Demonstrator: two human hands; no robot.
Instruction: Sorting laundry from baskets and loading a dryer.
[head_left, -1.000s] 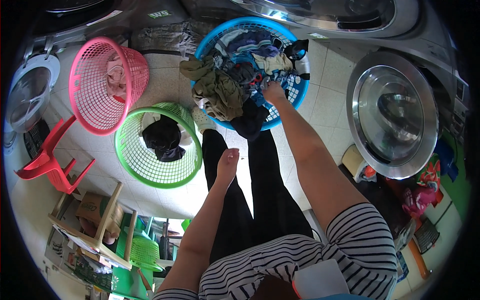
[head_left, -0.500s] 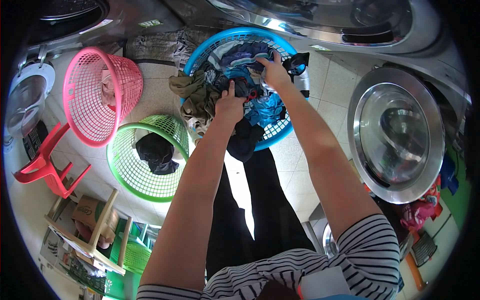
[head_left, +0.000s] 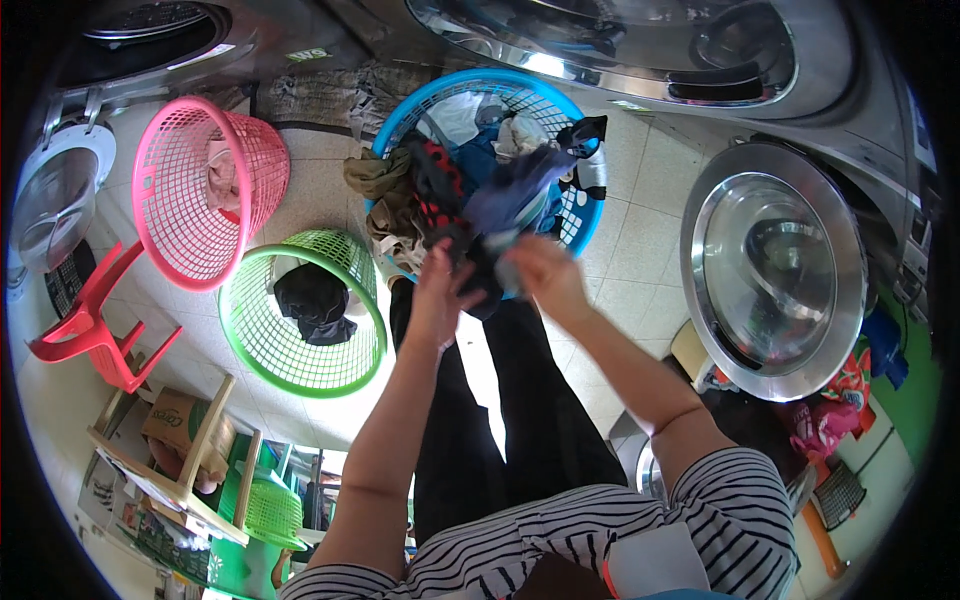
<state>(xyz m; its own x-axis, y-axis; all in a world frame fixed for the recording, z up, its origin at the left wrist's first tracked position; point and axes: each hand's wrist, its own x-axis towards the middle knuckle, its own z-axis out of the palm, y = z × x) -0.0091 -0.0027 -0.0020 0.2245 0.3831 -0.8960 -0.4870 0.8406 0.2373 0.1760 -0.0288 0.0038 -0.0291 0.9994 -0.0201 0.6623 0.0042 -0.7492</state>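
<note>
The dark blue garment (head_left: 510, 200) you hold hangs over the near rim of the blue laundry basket (head_left: 580, 225), lifted off the heap. Your left hand (head_left: 440, 290) and right hand (head_left: 545, 275) both have fingers curled shut on its lower edge. It looks soft, light and limp, so it will likely droop and snag on neighbouring clothes; gather it nearer the middle. Left of the blue basket stand the green basket (head_left: 355, 350) and pink basket (head_left: 245, 160); right of it the open washer door (head_left: 775, 270) juts out. Open floor lies between.
</note>
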